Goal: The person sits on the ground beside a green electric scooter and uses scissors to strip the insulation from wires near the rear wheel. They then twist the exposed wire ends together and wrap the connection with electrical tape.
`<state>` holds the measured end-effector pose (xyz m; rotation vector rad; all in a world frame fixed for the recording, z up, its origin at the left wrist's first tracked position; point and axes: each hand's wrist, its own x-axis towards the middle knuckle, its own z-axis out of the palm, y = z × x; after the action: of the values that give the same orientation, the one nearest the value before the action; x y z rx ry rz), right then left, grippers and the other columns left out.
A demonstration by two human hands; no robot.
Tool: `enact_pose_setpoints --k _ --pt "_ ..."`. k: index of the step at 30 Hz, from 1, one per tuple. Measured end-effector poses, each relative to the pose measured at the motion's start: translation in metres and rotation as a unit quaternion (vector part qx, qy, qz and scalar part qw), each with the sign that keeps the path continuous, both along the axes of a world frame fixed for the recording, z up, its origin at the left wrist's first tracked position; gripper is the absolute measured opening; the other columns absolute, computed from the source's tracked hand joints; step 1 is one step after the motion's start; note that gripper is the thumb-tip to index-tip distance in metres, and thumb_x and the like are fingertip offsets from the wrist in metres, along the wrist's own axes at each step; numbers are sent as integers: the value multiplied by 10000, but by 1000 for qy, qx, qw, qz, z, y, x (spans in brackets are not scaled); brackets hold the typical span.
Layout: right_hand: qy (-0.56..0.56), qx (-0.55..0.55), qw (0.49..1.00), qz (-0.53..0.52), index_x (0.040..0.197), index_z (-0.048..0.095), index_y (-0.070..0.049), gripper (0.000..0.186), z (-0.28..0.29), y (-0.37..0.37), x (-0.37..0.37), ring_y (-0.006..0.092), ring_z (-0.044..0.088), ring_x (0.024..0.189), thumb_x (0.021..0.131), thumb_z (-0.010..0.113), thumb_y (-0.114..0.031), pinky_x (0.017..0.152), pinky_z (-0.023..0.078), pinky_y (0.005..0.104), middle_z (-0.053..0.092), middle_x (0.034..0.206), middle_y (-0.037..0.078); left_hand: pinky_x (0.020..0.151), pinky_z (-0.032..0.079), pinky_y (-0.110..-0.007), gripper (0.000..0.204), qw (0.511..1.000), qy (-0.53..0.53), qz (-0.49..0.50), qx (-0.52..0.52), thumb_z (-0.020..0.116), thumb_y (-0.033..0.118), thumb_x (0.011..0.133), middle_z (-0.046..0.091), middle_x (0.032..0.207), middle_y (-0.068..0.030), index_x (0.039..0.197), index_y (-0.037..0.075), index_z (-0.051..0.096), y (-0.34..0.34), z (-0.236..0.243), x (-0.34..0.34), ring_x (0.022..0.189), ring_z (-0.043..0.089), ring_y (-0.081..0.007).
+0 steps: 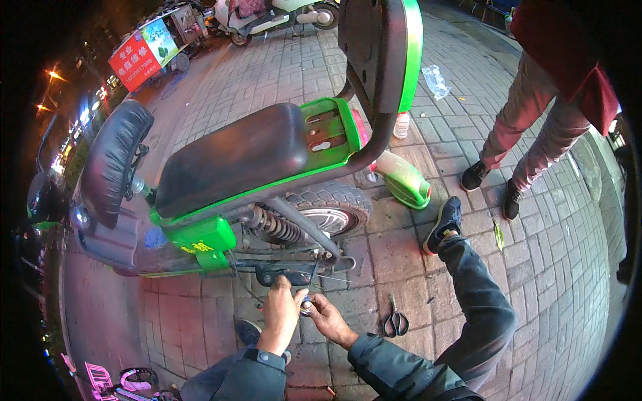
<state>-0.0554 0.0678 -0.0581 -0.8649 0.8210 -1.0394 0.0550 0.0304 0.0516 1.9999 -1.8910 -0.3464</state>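
A green and black electric scooter [231, 150] stands side-on before me. Low by its rear wheel [334, 214], my left hand [282, 311] is closed, fingers bent, just below a black part [286, 275] under the frame. My right hand [329, 321] meets it from the right, thumb and fingertips pinched around a small blue and silver piece [306, 305]. What the left fingers grip is hidden. A thin dark cable [313, 273] runs down toward both hands. Black-handled scissors [396, 323] lie on the paving, right of my right hand.
A green and whitish fender-like part [401, 180] lies behind the wheel, near a white bottle [401, 125]. Another person [535, 120] stands at the right. A clear plastic bag [436, 81] lies farther back. A parked scooter [267, 20] and red sign [142, 60] are beyond.
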Motion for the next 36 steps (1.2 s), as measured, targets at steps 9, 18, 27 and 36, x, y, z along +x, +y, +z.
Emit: enact_pose_setpoints --k 9,18,27,36 --pt "175 -132 975 28 1052 577 -4 169 34 -3 -33 283 597 1006 981 604 -156 855 499 373 575 1147 160 688 519 -439 139 989 34 -124 69 699 118 850 685 836 -211 832 -18 718 -9 -3 6 752 656 -389" --pt "131 -138 982 -11 909 583 8 197 49 -3 -40 213 606 982 911 695 -154 827 503 330 591 1203 153 673 486 -279 261 903 361 27 233 726 211 917 694 855 -45 936 -47 691 -4 -11 20 791 596 -93" --pt "37 -26 999 3 1002 632 -7 222 62 -12 -42 108 573 911 969 659 -225 834 478 279 641 1032 59 813 529 -428 524 984 112 -138 -23 753 88 789 605 1096 -182 1227 47 469 32 12 -1 970 652 -369" --pt "-214 175 956 104 1238 566 -64 259 22 -25 -4 121 587 942 1040 533 -228 885 468 317 616 1021 9 599 555 -322 439 925 335 161 75 717 240 917 667 969 -160 1183 -41 510 10 0 4 732 699 -213"
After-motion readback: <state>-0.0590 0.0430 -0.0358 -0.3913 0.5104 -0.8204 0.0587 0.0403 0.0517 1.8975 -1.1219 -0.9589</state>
